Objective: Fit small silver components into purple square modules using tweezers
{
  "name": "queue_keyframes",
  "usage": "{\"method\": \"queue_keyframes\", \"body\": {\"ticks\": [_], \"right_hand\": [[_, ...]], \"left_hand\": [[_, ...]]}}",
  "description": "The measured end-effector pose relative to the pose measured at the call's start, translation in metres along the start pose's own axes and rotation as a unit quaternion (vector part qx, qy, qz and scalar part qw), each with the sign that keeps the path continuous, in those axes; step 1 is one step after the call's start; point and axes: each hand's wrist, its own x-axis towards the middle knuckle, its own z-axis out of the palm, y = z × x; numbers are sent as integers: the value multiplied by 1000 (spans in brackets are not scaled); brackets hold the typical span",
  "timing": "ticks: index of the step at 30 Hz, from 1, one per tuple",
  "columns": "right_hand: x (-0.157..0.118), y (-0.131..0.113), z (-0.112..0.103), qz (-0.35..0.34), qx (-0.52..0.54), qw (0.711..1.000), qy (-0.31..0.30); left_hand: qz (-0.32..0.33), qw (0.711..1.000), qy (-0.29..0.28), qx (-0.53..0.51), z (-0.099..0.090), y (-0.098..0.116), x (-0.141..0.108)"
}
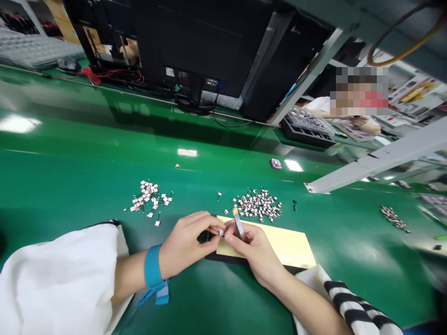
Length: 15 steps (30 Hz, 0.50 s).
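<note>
My left hand, with a blue wrist strap, pinches a small whitish part between thumb and fingertips. Close against it, the fingertips of my right hand meet the same part. A flat grey tool with a yellow end is held in my right hand and sticks up between thumb and fingers; its lower end is hidden. Both hands are over a pale yellow sheet on a black board. Beyond them lie a large pile of small white parts with dark leads and a smaller pile.
The green mat covers the bench. Another part lies between the piles. A black monitor stands at the back, and a white metal post slants across the right. A person works beyond, beside trays.
</note>
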Motion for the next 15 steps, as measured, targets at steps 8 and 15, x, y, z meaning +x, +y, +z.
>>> {"method": "queue_keyframes", "body": {"ticks": [8,15], "right_hand": [[1,1,1,13,-12,1000,11],[0,6,0,3,-19,1000,17]], "left_hand": [[-4,1000,-9,7,0,0,1],[0,1000,-3,9,0,2,1]]}}
